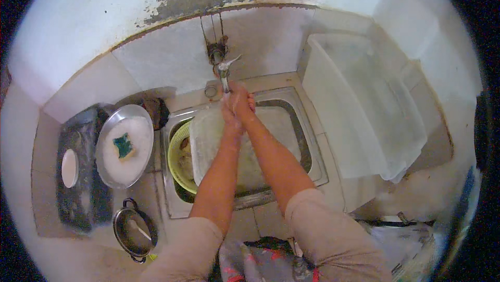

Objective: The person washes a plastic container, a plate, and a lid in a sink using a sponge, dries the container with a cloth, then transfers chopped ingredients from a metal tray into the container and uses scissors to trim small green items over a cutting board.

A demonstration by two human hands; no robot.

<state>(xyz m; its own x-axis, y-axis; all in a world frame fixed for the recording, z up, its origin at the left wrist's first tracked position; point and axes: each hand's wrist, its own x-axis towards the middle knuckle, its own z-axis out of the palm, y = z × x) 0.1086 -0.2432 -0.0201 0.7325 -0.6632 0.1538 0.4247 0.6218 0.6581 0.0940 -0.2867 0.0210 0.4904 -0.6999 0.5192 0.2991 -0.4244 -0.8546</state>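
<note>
Both of my hands meet under the metal faucet (224, 72) on the tiled wall, above the steel sink (320, 165). My left hand (229, 108) and my right hand (243, 104) are pressed together, blurred, with what looks like water over them. No object shows between them, and their fingers are partly hidden. Below them a translucent plastic lid or tray (273, 133) lies over the sink. Beside it, a yellow-green basket (172, 157) sits in the basin's left part with something brownish inside.
Left of the sink, a metal basin (100, 165) of suds holds a green and yellow sponge (124, 146). Near it are a two-handled pot (131, 231) with a utensil, and a dark box (74, 207) bearing a white oval piece (70, 168). A large translucent bin (332, 114) stands right.
</note>
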